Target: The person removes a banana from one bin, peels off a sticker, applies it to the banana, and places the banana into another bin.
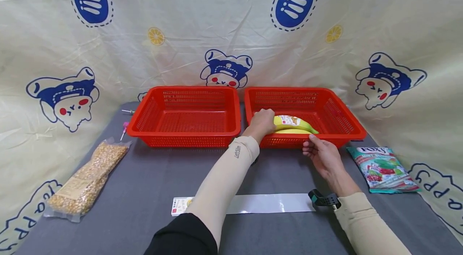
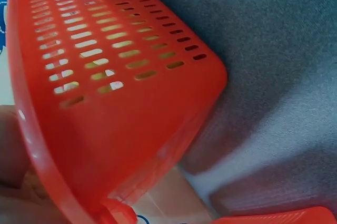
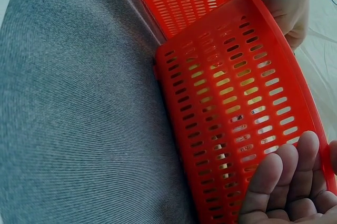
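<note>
Yellow bananas (image 1: 294, 123) with a greenish end and a printed label lie along the front wall inside the right-hand red basket (image 1: 349, 130). My left hand (image 1: 261, 124) reaches over the basket's front left and grips the bananas' left end; its fingertips are hidden. At the front rim, my right hand (image 1: 323, 158) has its thumb tip by the bananas' right end. In the right wrist view, the fingers (image 3: 266, 174) of that hand are loosely bent in front of the slotted wall. Yellow shows through the slots in both wrist views.
Left of it stands a second red basket (image 1: 184, 122). A bag of corn kernels (image 1: 87, 182) lies at the left, a teal FOXY'S packet (image 1: 383, 168) at the right. A pale strip (image 1: 271, 203) lies in front. Behind the baskets, a small pink-topped item (image 1: 125, 126) sits at the left.
</note>
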Tool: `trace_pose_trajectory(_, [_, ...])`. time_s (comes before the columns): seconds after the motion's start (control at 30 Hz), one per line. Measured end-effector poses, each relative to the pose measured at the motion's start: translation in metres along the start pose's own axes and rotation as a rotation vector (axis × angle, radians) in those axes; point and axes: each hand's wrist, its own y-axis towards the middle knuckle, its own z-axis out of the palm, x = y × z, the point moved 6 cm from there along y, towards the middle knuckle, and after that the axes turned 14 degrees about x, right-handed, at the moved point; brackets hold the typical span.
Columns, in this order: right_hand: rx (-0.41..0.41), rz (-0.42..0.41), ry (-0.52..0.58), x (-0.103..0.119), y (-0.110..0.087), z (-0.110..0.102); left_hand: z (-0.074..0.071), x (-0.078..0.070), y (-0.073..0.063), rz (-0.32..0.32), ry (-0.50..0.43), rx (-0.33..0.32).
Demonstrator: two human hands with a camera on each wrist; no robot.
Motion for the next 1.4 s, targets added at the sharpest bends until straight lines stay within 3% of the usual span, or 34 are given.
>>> trace_pose_trajectory(0.33, [-0.018,0.006,-0.003,0.000,-0.002,-0.002,0.003,-0.006,0.004,0.012,0.073,-0.061])
trace_pose_trajectory(0.73, [0.001,0.011,0.018,-0.002,-0.002,-0.001,0.004,-0.001,0.010,-0.031,0.043,-0.070])
trace_pose_trajectory(0.87, [-0.002,0.006,0.018,-0.001,-0.002,-0.001,-0.002,-0.002,0.006,-0.017,0.042,-0.106])
trace_pose_trajectory(1.13, [0.003,0.016,-0.001,-0.001,-0.003,-0.001,-0.023,0.001,-0.014,0.080,-0.117,-0.158])
trace_pose_trajectory(1.4, [0.045,0.092,-0.114,0.005,-0.006,0.001,-0.034,0.022,-0.052,0.208,-0.288,-0.203])
